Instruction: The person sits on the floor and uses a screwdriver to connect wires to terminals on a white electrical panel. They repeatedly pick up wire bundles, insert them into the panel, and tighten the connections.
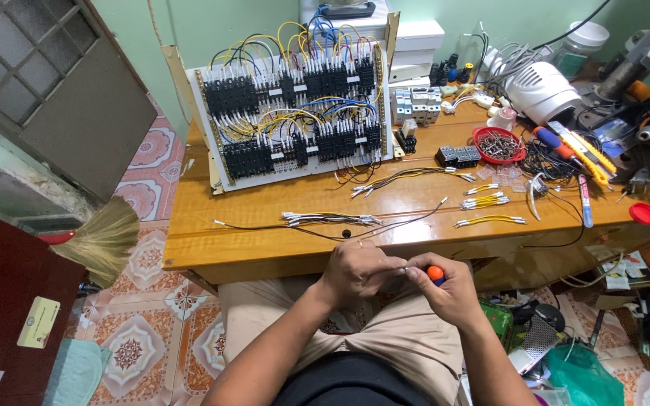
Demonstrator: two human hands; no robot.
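My left hand and my right hand meet over my lap, just below the front edge of the wooden table. The right hand grips a small screwdriver with an orange handle end. The left hand pinches something small at the screwdriver's tip; what it is cannot be made out. A black wire with white end sleeves lies on the table just above the hands, beside a bundle of black wires.
A white panel of black relays with yellow, blue and black wiring leans at the back. Yellow wire pieces, a red bowl of parts, screwdrivers and a red lid lie to the right. A broom rests left.
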